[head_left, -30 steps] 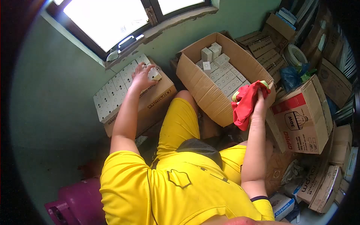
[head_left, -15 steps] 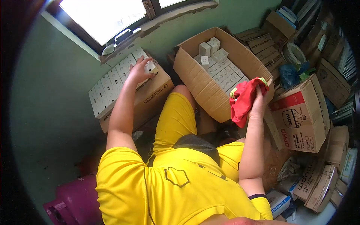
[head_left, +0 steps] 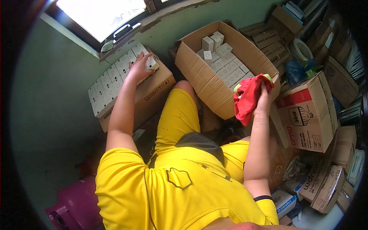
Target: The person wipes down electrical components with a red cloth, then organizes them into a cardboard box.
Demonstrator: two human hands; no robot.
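My left hand (head_left: pixel 141 69) lies over the far end of rows of small white boxes (head_left: pixel 112 79), its fingers spread and touching their tops. These boxes, marked with circles and dark dots, stand on a brown cardboard carton (head_left: pixel 153 90) below the window. In my right hand (head_left: pixel 263 100) is a bunched red cloth (head_left: pixel 247 96) with yellow-green striped edging. It hangs over the near right corner of a large open cardboard box (head_left: pixel 205 82). Inside that box are more small white boxes (head_left: pixel 230 69), packed in rows, with several standing on top.
A light-bulb carton (head_left: pixel 306 119) stands to the right, near a blue plastic bag (head_left: pixel 296 73) and a roll of pale tape or cable (head_left: pixel 301 50). More cartons (head_left: pixel 322 188) pile up at lower right. A purple gas cylinder (head_left: pixel 74 205) is at lower left.
The view has shifted slightly, so the boxes sit a little higher in it. My left hand stays on the white boxes, and my right hand keeps the red cloth, its folds slightly altered.
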